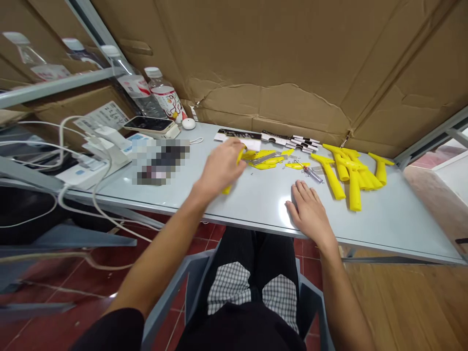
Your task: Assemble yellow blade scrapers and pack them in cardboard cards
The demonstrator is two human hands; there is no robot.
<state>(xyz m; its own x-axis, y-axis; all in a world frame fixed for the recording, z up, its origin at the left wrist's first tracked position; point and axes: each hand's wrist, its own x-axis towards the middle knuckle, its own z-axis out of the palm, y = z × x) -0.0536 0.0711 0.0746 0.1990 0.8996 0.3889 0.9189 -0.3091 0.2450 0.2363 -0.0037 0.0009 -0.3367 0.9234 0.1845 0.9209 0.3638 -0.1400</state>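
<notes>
Yellow glossy plastic, head view: one yellow plastic piece (226, 189) is in the left hand (224, 167), above the near-middle of the pale grey worktop (398, 214). Left grip: fingers curled around the piece, most of it covered, so its full shape cannot be told. Right hand (310, 209): grip released, palm down near the worktop's near edge, fingers spread, holding nothing.

Handling (judged): light, stiff, probably smooth enough to slip in damp fingers; unlikely to dent. Best held by its broad yellow sides. Just right of the left hand lie flat yellow plastic pieces with metal strips (263, 159); any thin metal edge may be sharp, so take hold of the plastic. Farther right, a pile of yellow T-shaped plastic handles (354, 176): rounded stems look the natural place to grasp.

Near the right fingertips: a screwdriver with a clear handle and red collar (313, 174), tiny metallic bits beside it.

Writing: black-and-white printed cards (274, 139) at the far edge carry bold lettering, too blurred to read. Far left, a clear bottle with a red-and-white cartoon label (166, 97), brand not legible; a white paper label (106, 118) bears dark print and larger marks, not readable with confidence.
</notes>
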